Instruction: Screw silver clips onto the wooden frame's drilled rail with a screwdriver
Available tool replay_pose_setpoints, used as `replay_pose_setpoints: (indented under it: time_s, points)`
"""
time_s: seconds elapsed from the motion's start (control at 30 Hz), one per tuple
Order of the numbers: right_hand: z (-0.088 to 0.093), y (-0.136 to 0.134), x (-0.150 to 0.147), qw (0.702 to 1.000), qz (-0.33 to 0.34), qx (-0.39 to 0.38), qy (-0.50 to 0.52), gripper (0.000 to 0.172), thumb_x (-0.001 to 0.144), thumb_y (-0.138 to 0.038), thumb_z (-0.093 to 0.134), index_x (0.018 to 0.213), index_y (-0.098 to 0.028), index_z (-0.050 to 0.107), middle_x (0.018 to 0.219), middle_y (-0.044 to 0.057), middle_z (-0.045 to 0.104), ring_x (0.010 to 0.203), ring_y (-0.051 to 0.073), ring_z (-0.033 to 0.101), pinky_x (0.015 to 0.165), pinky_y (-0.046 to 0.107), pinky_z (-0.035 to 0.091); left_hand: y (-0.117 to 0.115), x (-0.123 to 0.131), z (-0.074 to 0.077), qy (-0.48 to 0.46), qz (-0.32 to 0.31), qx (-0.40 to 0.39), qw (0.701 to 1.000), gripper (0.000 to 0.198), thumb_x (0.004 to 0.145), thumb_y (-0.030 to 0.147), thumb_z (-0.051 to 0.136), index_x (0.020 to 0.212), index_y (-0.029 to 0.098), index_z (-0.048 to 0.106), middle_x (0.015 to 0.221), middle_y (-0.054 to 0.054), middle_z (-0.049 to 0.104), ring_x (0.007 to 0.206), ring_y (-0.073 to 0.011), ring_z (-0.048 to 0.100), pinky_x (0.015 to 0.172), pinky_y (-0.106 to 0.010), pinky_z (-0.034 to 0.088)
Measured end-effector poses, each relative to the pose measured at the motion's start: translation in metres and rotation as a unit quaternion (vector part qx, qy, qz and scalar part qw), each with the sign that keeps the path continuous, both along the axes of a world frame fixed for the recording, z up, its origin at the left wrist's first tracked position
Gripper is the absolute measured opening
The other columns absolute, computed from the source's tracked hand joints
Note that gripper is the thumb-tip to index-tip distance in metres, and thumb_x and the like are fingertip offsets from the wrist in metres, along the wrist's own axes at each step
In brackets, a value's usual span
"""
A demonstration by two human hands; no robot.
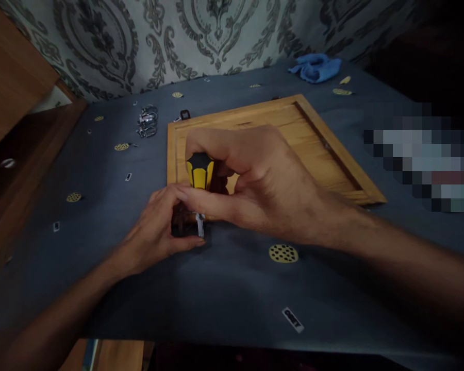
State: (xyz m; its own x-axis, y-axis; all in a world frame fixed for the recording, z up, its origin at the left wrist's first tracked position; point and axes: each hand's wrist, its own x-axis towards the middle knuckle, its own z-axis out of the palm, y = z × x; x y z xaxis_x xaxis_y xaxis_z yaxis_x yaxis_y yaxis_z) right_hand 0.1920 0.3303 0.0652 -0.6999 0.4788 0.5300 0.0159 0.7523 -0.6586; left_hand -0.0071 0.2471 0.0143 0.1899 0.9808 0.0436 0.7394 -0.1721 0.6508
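Observation:
A framed wooden cabinet door [294, 139] lies flat on the blue cloth. Over its near left corner, my right hand [263, 180] is closed around a screwdriver [200, 172] with a yellow and black handle, held upright. The screwdriver's tip is hidden behind my fingers. My left hand [154, 226] reaches in from the left, its fingers curled around a small silver metal fitting [200, 225] at that corner, which looks like a hinge. Most of the fitting is covered, and the two hands touch.
Several shiny metal fittings [147, 121] lie in a pile left of the door. A small dark clip-like piece [184, 114] is by its far left corner. A crumpled blue cloth [317, 68] rests at the back right. Wooden furniture [19, 67] borders the left side; patterned wallpaper [216, 31] stands behind.

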Motion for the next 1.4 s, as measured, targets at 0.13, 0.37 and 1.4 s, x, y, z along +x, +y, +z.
replay_pose_setpoints:
  time_s: [0.13, 0.37, 1.4]
  points:
    - [0.002, 0.000, 0.002, 1.000, 0.014, 0.013, -0.008, 0.022, 0.097, -0.026, 0.064, 0.079, -0.020, 0.053, 0.068, -0.006, 0.058, 0.064, 0.008, 0.050, 0.062, 0.023, 0.039, -0.001, -0.004, -0.005, 0.002, -0.016, 0.017, 1.000, 0.048, 0.077, 0.041, 0.085, 0.116, 0.027, 0.059, 0.135, -0.007, 0.065, 0.131, -0.0361, 0.057, 0.113, -0.057, 0.045]
    - [-0.001, 0.001, -0.001, 1.000, 0.024, 0.005, -0.013, 0.020, 0.097, -0.027, 0.067, 0.084, -0.019, 0.055, 0.070, -0.007, 0.056, 0.065, 0.007, 0.050, 0.061, 0.021, 0.038, -0.002, -0.004, -0.005, 0.009, 0.004, -0.003, 1.000, 0.060, 0.076, 0.049, 0.085, 0.126, 0.027, 0.057, 0.135, -0.009, 0.064, 0.130, -0.0386, 0.058, 0.109, -0.060, 0.048]
    - [0.008, 0.003, 0.003, 0.997, 0.036, -0.074, 0.005, 0.030, 0.090, -0.030, 0.077, 0.074, -0.017, 0.055, 0.068, -0.006, 0.055, 0.059, 0.004, 0.049, 0.049, 0.017, 0.038, 0.000, -0.001, 0.001, -0.004, 0.010, -0.044, 0.999, 0.046, 0.076, 0.045, 0.083, 0.110, 0.024, 0.060, 0.113, -0.008, 0.066, 0.117, -0.0372, 0.061, 0.099, -0.057, 0.052]
